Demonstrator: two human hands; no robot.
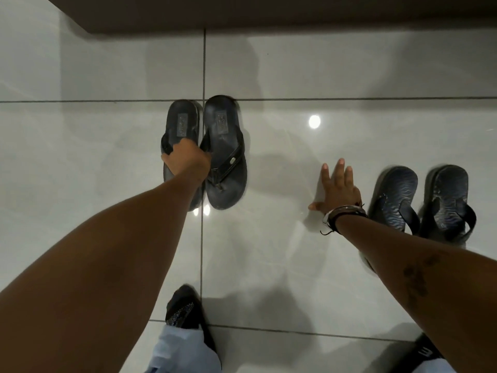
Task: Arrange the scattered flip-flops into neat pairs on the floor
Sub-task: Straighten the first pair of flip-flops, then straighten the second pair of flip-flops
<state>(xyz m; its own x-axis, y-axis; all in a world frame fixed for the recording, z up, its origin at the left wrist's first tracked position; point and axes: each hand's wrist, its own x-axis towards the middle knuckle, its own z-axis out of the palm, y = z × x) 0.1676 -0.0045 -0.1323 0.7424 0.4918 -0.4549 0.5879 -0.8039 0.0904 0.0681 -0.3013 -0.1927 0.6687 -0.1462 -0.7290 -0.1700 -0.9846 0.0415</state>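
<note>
Black rubber flip-flops sit in two pairs on a glossy grey tiled floor (269, 265). At centre, the left hand (185, 157) closes its fingers round the strap of the left flip-flop (180, 125), which lies touching its mate (224, 157), both soles up and toes toward the person. Whether the gripped one is resting on the tile or lifted slightly cannot be told. To the right, a second pair with wave-patterned footbeds (394, 195) lies side by side, just apart from each other. The right hand (337, 188), with bracelets at the wrist, is spread flat with fingers released, near that pair but holding nothing; whether the palm touches the floor is unclear.

Such sandals look light and flexible, likely to bend at the sole and to slide easily on polished tile. The strap where it meets the footbed seems the surest hold, as the left hand has it; a pinch at the sole's edge would also serve. A nudge too hard could send one skating out of line. A dark cabinet base (269, 12) edges the top of the view, and the person's own dark sandal (185, 310) shows below.
</note>
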